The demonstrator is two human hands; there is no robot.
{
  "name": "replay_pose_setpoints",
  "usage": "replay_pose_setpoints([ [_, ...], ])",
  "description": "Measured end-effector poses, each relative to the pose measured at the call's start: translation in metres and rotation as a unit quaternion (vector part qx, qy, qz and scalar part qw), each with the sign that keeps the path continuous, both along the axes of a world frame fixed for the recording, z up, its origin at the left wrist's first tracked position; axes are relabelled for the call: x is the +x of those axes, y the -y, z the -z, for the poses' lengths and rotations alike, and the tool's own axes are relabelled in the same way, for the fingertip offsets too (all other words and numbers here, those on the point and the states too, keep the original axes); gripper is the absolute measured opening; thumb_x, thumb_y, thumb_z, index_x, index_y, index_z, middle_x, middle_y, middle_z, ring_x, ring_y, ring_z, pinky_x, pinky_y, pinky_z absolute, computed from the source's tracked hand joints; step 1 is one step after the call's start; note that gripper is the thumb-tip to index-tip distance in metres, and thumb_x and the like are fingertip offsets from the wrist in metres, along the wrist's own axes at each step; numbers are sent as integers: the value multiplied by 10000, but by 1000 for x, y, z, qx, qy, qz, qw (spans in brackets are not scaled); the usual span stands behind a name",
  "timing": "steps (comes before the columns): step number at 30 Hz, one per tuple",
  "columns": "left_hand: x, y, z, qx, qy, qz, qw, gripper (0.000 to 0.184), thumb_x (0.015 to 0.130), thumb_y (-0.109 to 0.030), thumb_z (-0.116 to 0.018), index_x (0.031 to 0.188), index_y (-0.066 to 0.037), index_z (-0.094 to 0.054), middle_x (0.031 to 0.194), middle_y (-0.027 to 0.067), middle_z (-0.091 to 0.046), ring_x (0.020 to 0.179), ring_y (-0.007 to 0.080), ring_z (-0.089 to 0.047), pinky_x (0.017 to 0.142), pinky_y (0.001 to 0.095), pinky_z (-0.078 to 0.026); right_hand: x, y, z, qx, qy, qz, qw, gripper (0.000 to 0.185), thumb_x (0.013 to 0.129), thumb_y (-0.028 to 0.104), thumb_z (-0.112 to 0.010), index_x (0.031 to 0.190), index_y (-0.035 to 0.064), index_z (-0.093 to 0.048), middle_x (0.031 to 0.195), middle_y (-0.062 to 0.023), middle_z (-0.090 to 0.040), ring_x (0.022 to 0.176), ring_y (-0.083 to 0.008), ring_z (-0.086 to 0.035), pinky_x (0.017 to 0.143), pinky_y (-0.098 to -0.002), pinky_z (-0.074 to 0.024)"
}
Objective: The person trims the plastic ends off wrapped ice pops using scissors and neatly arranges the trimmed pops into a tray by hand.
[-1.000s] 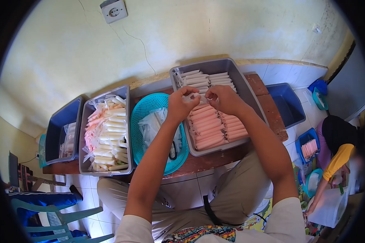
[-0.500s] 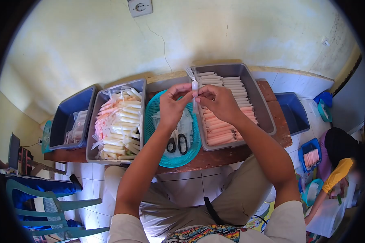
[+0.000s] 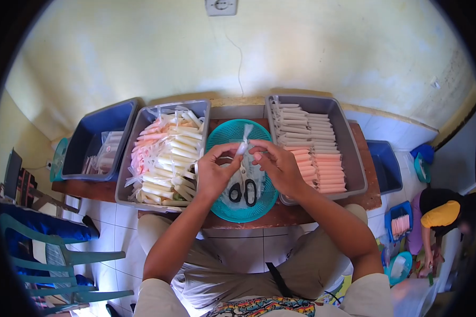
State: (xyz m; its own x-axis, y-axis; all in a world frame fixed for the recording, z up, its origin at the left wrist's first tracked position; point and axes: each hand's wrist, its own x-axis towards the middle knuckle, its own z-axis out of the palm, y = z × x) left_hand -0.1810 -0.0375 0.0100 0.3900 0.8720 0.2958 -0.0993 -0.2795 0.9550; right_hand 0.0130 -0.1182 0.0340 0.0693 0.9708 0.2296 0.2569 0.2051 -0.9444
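Note:
A white-filled clear plastic tube (image 3: 243,148) with a loose, gathered top is held above the turquoise basket. My left hand (image 3: 217,171) pinches it between thumb and fingers. On the other side, my right hand (image 3: 281,168) is closed at the tube's upper part, its fingertips against the plastic. Beneath the hands, black-handled scissors (image 3: 250,193) lie on clear plastic in the round turquoise basket (image 3: 225,211). The tube's lower end is partly hidden by my fingers.
Left of the basket, a grey tub (image 3: 122,182) is heaped with pink and cream tubes. At right, another grey tub (image 3: 357,158) has neat rows of pale and pink ones. A dark blue tub (image 3: 79,142) stands far left. Another person (image 3: 441,214) works low at right.
My hands have moved from the right tub's edge leftward and down to over the basket, carrying the tube. The view has shifted. The person at right has moved their arm.

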Motion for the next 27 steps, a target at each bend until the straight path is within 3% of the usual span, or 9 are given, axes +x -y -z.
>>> replay_pose_setpoints([
  [5, -4, 6, -3, 48, -70, -46, 995, 321, 916, 7, -808, 1227, -69, -800, 1065, 73, -755, 916, 132, -722, 809, 276, -599, -12, -16, -1, 22, 14, 44, 999, 450, 1061, 300, -704, 1414, 23, -669, 1174, -116, -761, 973, -150, -733, 783, -303, -577],
  [11, -4, 15, 4, 123, -137, -66, 981, 379, 841, -32, -854, 1212, -106, -820, 1018, 101, -753, 836, 182, -742, 734, 306, -603, -14, -23, 3, 25, 50, 69, 996, 348, 1032, 301, -747, 1189, -7, -783, 1035, -139, -780, 860, -140, -725, 745, -281, -555],
  [14, -4, 18, -3, 118, -156, -56, 979, 397, 855, -28, -846, 1246, -83, -807, 1032, 77, -751, 861, 146, -719, 786, 294, -589, -7, -25, 7, -7, 38, 86, 996, 321, 1019, 298, -769, 1114, -8, -801, 907, -93, -769, 792, -119, -691, 726, -261, -525],
  [16, -3, 18, -3, 117, -157, -52, 979, 390, 860, -28, -841, 1245, -82, -807, 1029, 77, -751, 860, 145, -718, 787, 295, -589, -2, -28, 4, -70, -1, 93, 993, 276, 983, 272, -806, 1020, -1, -819, 822, -68, -772, 762, -88, -667, 648, -268, -497],
  [22, -3, 15, -7, 121, -161, -37, 979, 376, 877, -30, -833, 1249, -67, -801, 1097, 102, -771, 907, 170, -737, 806, 300, -597, 13, -35, 11, -65, -98, 94, 989, 282, 951, 271, -854, 991, -6, -822, 815, 8, -743, 747, -38, -590, 680, -239, -471],
  [27, -5, 13, -9, 95, -169, -19, 981, 375, 881, -24, -839, 1252, -60, -797, 1141, 132, -788, 976, 201, -763, 827, 313, -611, 15, -29, -8, -81, -115, 103, 985, 241, 936, 248, -866, 991, 19, -814, 838, 6, -708, 768, -53, -584, 686, -221, -442],
])
